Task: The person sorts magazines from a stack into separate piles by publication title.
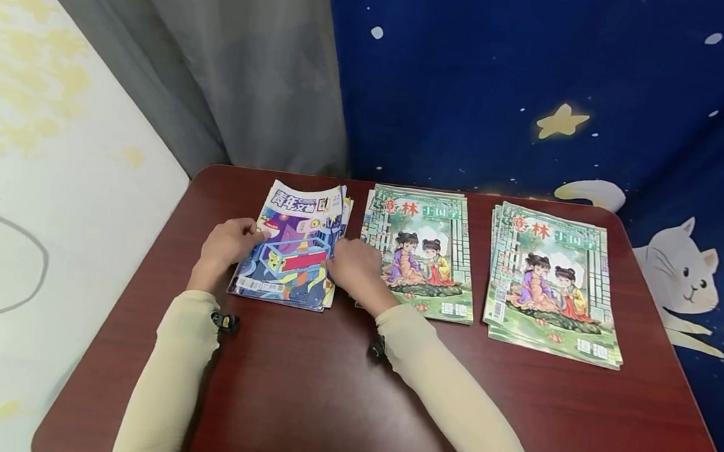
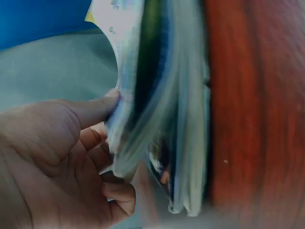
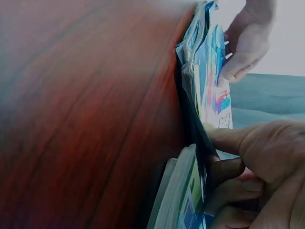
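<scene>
A magazine (image 1: 295,257) with a purple and blue cover lies on top of a small stack at the table's left. My left hand (image 1: 222,246) pinches its left edge, thumb on the cover and fingers curled beneath, as the left wrist view shows; pages (image 2: 126,143) fan apart there, above other magazines (image 2: 193,143). On the opposite edge my right hand (image 1: 360,263) pinches the magazine between thumb and fingers. In the right wrist view its lifted corner (image 3: 200,129) stands off the stack. The right hand is just over the left side of the middle stack.
A middle stack of green-covered magazines (image 1: 428,257) stands right of the purple one. Farther right lies another stack with the same cover (image 1: 549,283), its edges slightly uneven. The dark red table (image 1: 304,387) meets a grey curtain (image 1: 277,78) and a blue one (image 1: 468,74) behind.
</scene>
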`<state>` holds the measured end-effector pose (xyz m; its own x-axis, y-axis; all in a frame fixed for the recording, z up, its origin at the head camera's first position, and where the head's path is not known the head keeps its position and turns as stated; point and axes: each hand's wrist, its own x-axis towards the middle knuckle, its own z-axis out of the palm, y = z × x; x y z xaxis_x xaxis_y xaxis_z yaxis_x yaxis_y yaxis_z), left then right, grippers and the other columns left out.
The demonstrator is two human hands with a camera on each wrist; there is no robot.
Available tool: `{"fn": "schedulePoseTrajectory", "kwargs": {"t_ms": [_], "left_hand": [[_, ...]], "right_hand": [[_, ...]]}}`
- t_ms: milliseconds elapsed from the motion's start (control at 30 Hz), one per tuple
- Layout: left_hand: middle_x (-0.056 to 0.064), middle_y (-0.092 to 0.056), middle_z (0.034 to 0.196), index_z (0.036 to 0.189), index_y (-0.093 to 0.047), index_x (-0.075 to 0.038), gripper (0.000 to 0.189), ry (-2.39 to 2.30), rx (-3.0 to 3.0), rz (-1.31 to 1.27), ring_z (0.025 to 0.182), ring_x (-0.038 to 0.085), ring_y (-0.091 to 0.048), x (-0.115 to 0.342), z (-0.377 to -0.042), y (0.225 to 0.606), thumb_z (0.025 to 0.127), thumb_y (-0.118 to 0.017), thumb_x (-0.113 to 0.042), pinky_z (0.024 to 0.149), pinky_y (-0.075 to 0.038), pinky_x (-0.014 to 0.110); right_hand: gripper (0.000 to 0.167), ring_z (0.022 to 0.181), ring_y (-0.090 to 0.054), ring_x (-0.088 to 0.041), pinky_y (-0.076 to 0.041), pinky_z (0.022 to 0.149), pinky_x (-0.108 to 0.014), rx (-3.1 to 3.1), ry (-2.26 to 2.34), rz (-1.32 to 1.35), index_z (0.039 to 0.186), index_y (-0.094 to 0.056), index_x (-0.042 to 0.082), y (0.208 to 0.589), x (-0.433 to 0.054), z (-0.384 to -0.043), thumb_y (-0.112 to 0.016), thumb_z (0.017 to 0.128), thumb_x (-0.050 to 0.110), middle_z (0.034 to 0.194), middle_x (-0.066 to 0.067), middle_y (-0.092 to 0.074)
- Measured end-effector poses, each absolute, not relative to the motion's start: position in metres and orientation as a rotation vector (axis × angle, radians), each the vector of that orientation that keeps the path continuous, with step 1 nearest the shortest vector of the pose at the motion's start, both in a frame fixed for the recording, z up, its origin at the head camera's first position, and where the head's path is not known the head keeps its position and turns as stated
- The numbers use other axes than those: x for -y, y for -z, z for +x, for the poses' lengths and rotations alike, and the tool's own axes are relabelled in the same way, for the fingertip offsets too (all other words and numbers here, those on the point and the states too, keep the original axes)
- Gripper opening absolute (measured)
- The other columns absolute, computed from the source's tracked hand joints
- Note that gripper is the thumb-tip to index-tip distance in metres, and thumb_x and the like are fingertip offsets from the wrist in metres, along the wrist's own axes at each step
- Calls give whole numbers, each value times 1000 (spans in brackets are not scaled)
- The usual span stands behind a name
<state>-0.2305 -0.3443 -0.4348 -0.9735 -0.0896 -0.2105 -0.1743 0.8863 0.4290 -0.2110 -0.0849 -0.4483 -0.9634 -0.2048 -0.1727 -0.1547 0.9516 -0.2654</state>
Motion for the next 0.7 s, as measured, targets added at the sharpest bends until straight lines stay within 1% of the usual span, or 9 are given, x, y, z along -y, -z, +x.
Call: {"fn": "schedulePoseTrajectory", "kwargs": {"t_ms": [33,167,300,400,500,600,700], "left_hand": [[12,-65,84,94,-58,-11,37,-669,-2872,-212,82,29,-59,344,-231,435,105,-62,-47,70,-42,38],[13,-62,83,91,-57,-11,37,-594,-2907,-224,84,31,-58,341,-232,435,103,-64,-46,73,-39,42],[13,-60,81,88,-55,-12,37,-516,-2932,-237,84,31,-57,341,-234,434,101,-66,-45,73,-39,44],[14,-61,83,88,-56,-11,37,-504,-2941,-251,84,32,-57,342,-234,435,101,-66,-44,72,-39,44],[16,-62,87,91,-56,-10,36,-528,-2935,-252,86,33,-57,343,-232,435,102,-66,-43,72,-41,44],[17,-63,90,94,-55,-9,35,-558,-2912,-251,86,33,-58,343,-232,435,102,-65,-42,71,-42,43],[19,-66,93,98,-57,-7,37,-585,-2884,-262,85,33,-61,341,-235,435,103,-65,-43,71,-46,42]], "right_hand": [[38,63,-64,-20,-49,50,-36,-2904,365,-271,95,-73,14,449,85,-212,-67,101,51,70,-3,-64],[38,61,-62,-19,-48,49,-36,-2913,352,-274,94,-73,14,448,87,-211,-67,102,51,69,-2,-63],[41,60,-62,-18,-48,48,-35,-2899,342,-270,84,-71,17,447,89,-210,-66,102,53,67,-1,-63],[44,61,-62,-17,-48,49,-35,-2884,363,-287,77,-67,19,449,89,-209,-65,101,56,67,0,-63],[45,63,-63,-18,-49,50,-36,-2878,376,-300,78,-69,20,451,90,-209,-65,100,59,69,0,-64],[44,64,-64,-19,-49,50,-36,-2879,364,-301,85,-73,20,452,90,-209,-64,100,61,71,0,-66],[45,62,-63,-19,-48,49,-36,-2892,360,-299,83,-74,20,451,86,-210,-65,99,61,70,-1,-66]]}}
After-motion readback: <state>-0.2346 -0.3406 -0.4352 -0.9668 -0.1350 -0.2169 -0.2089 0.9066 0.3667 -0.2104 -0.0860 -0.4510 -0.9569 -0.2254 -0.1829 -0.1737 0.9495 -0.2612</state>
